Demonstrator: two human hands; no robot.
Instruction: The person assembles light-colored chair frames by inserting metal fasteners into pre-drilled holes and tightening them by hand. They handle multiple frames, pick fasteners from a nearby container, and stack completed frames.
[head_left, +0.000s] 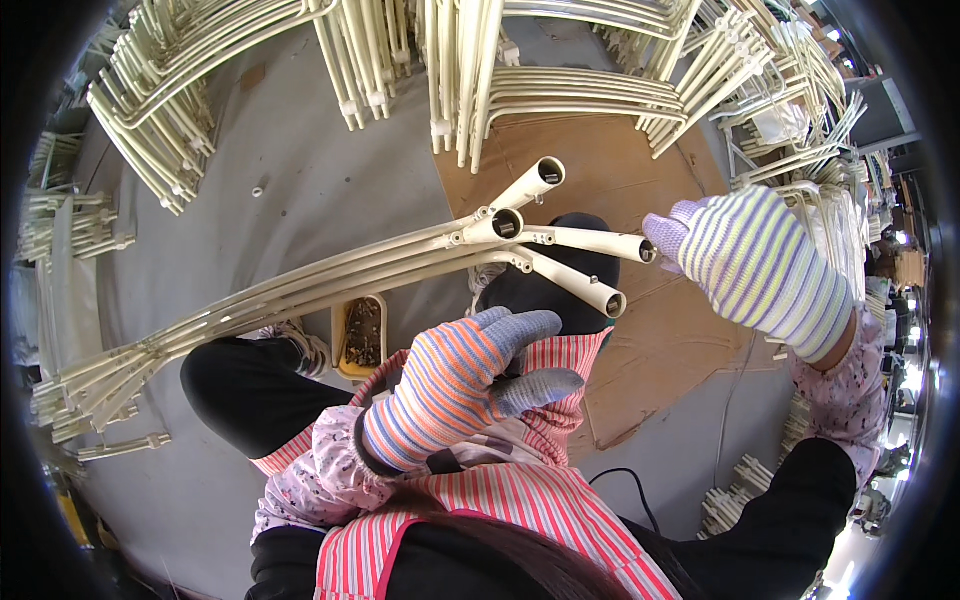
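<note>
Several cream-painted metal tube frames (330, 279) lie in a bundle across my legs, reaching from the far left to the middle. Their wider ends fan out, each with a dark opening; one such tube end (600, 241) points at my right hand (757, 266), in a yellow and purple striped glove. Its fingers are bent close beside that opening; whether they touch it or hold something small is unclear. Below the nearest tube end (592, 291), my left hand (469, 382), in an orange and blue striped glove with grey fingertips, is held with thumb and fingers apart and nothing visible between them.
A yellowish tray (380, 330) of small dark parts stands on the grey floor beside my foot. Cardboard (660, 375) lies under the work area. Stacks of bent cream tubes (585, 94) stand ahead, with more at the left (150, 120) and right. A black cable (637, 480) runs near my lap.
</note>
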